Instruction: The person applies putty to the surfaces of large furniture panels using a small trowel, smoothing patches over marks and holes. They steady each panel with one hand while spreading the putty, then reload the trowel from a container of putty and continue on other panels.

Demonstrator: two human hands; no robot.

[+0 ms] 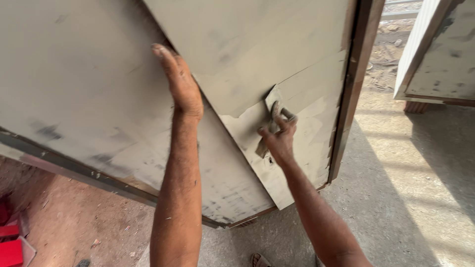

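Grey putty: wet coat on the panel [277,44] in front of me, thickest right around my right hand, with a ragged edge just left of it.
Left hand [182,84]: open, fingers straight and together, palm flat against the edge of the panel, holding nothing. Fingertips point up and away from me.
Right hand [278,136]: closed around the handle of a putty knife [271,121], thumb and fingers wrapped on it, knuckles toward me.
Putty knife: blade pressed flat on the panel, above my right hand's grip, smeared the same grey as the surface. Handle end pokes out below my fist.
Hands: apart, left one higher and further left, right one lower and near the panel's right side.
Panel: flat board, tilted, leaning with its lower corner down near the ground between my forearms. Brown frame strip [354,84] runs down its edge just right of my right hand.
Second panel [74,84]: behind and left of my left hand, same grey finish with dark scuffs, dark rail along its bottom edge.
Third panel [440,54]: well off to the right of my right hand, standing apart, grey and speckled.
Floor [410,188]: concrete under my right arm, sunlit stripes to the right; reddish dirt under my left arm.
Red boxes [11,244]: far left, below my left elbow.
Sandal [260,260]: my foot, just between my forearms at the bottom.
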